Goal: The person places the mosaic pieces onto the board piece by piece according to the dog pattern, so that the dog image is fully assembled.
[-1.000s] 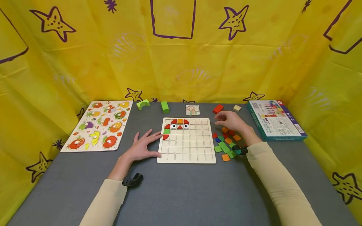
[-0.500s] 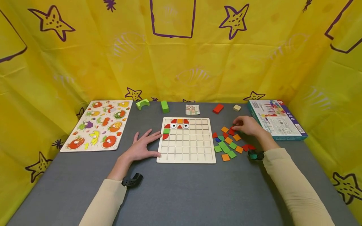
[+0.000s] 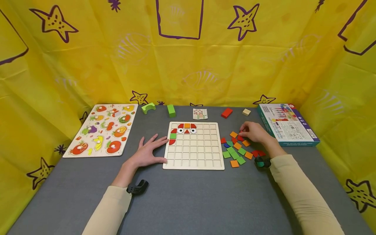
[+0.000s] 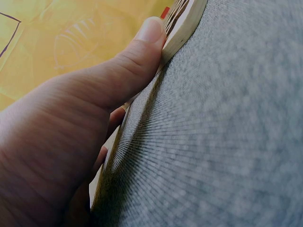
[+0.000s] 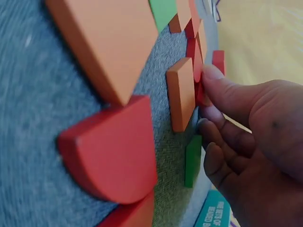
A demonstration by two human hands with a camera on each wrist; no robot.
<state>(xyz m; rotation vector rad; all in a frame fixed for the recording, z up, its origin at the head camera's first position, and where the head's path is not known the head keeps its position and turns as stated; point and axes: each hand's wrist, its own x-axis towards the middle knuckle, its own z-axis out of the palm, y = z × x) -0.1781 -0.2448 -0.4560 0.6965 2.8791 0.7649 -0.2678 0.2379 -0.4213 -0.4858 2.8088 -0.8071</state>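
A pale wooden grid board point(image 3: 194, 148) lies in the middle, with a red, green and orange tile pattern and two eye discs at its upper left. My left hand point(image 3: 148, 153) rests beside it, fingers spread, fingertips and thumb at its left edge. The left wrist view has the thumb point(image 4: 137, 56) against the board's side. Over the pile of tiles to the right, my right hand point(image 3: 255, 132) reaches down. Its thumb and index finger pinch a small red tile point(image 5: 200, 94), mostly covered by the fingertips in the right wrist view.
Loose green tiles point(image 3: 232, 152) and orange tiles point(image 3: 234, 164) lie right of the board. Behind it are a pattern card point(image 3: 200, 114), a green block point(image 3: 171, 111), a green arch point(image 3: 148, 108) and a red block point(image 3: 227, 113). A fruit puzzle point(image 3: 102, 130) and box point(image 3: 288, 125) flank them.
My right hand has moved right and down from above the board's upper right corner to the tile pile, where it now pinches a red tile. The left hand has stayed put.
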